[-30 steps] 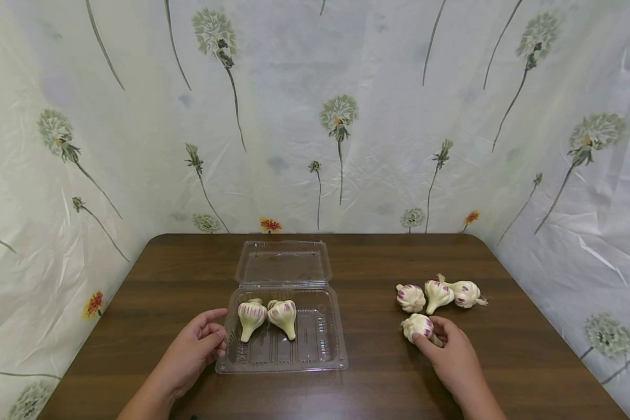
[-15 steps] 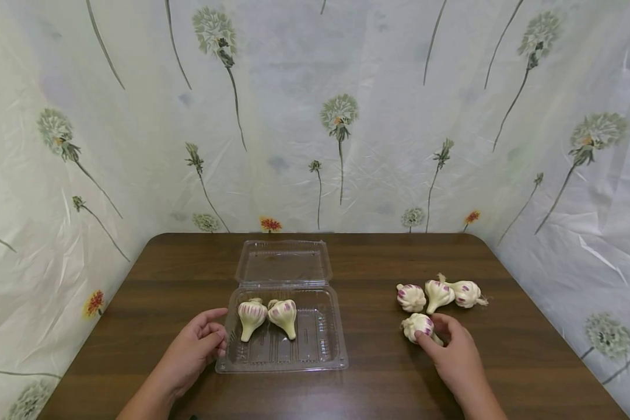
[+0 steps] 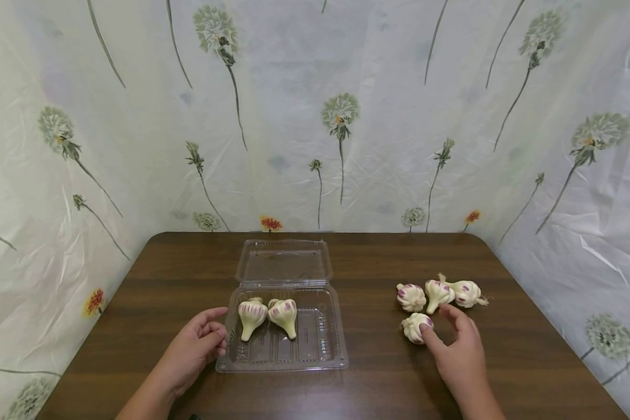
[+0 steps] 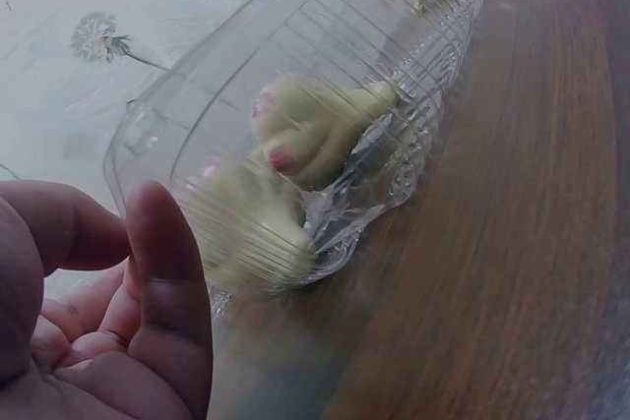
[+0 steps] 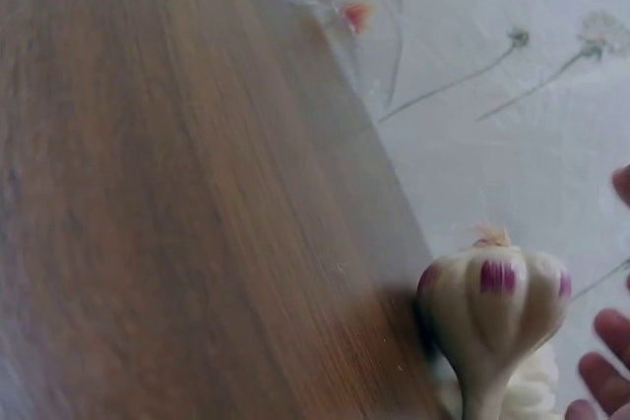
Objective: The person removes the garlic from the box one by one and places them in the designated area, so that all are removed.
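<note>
A clear plastic clamshell container (image 3: 315, 364) lies open on the table. Two garlic bulbs (image 3: 252, 315) with purple streaks sit side by side in its left half. At the container's left edge, my left hand (image 3: 202, 344) pinches the rim between thumb and fingers; the left wrist view shows the fingertips meeting at the plastic wall (image 4: 246, 46). My right hand (image 3: 459, 350) is spread beside the nearest loose garlic bulb (image 3: 415, 328), thumb tip at its right side. In the right wrist view a garlic bulb (image 5: 497, 292) stands apart from the fingers (image 5: 612, 331) at the frame edge.
Just behind the right hand, three more garlic bulbs (image 3: 438, 294) lie clustered on the brown wooden table (image 3: 373, 373). The container's lid (image 3: 283, 262) is folded back toward the far edge. A curtain (image 3: 294, 116) with dandelion prints hangs around the table.
My right hand has let go of the nearest garlic bulb, its fingers spreading and drawing off to the right. That bulb rests on the table. The left hand and container have stayed put.
</note>
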{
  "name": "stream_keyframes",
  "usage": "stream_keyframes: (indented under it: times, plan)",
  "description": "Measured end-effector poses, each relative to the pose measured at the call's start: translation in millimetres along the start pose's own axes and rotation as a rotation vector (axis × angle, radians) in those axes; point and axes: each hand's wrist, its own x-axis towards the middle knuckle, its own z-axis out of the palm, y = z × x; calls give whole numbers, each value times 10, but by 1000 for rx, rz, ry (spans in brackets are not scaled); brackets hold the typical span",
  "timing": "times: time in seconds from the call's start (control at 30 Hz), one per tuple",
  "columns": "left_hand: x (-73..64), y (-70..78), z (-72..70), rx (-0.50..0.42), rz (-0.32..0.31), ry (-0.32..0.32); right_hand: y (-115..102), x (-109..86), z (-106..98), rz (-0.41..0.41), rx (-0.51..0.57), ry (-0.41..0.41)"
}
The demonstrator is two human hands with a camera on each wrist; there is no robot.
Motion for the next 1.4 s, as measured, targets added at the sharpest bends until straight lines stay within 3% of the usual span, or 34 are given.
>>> stream_keyframes:
  times: [0.17, 0.3, 0.6, 0.87, 1.13, 1.4]
  plan:
    - [-8, 3, -1, 0, -3, 0, -46, -68, 45, -97, 50, 54]
    - [-6, 5, -3, -1, -4, -3, -67, -116, 92, -222, 120, 61]
    - [-10, 23, -1, 1, -3, 8, -115, -141, 231, -439, 221, -109]
    - [1, 62, -8, 20, 8, -3, -224, -154, 312, -541, 194, -177]
    - [12, 37, -4, 21, -2, 7, -340, -118, 346, -598, 162, -293]
    - [5, 31, -14, 13, -2, 1, -516, -26, 432, -647, 134, -346]
